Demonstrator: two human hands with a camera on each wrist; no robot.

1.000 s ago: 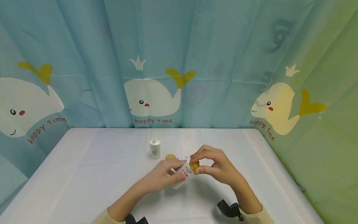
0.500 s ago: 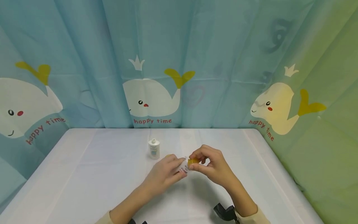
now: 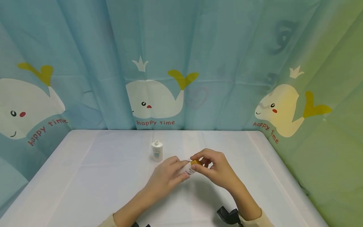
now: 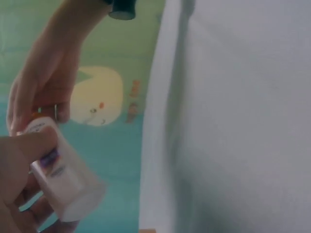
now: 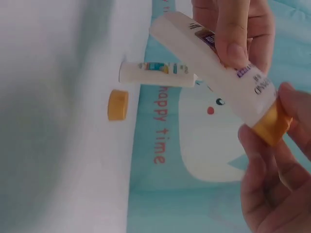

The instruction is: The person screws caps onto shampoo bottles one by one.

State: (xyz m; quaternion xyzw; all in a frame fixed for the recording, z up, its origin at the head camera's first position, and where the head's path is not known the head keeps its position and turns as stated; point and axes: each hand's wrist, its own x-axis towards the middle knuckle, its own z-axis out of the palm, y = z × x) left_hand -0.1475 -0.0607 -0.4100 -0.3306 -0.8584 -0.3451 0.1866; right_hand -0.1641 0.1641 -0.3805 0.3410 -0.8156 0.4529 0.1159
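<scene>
My left hand (image 3: 164, 175) grips a white plastic bottle (image 3: 187, 169) round its body, and the bottle leans up to the right above the table. At its upper end sits a gold cap (image 3: 195, 162), pinched between the thumb and fingers of my right hand (image 3: 214, 167). The right wrist view shows this cap (image 5: 272, 125) in line with the bottle, its edge right at the shoulder. Printed lettering runs along the bottle's front (image 5: 251, 85). In the left wrist view, my left thumb (image 4: 43, 143) presses across the label.
Farther back on the white table (image 3: 99, 176) stands a second white bottle (image 3: 157, 151), capless with its nozzle showing. A loose gold cap (image 5: 117, 105) lies near it in the right wrist view; my left hand hides it in the head view. A whale-print curtain (image 3: 227, 63) surrounds the table.
The gold cap has gone from tilted at the bottle's mouth to lined up on its end. My left hand has turned over the bottle and now covers the loose cap in the head view.
</scene>
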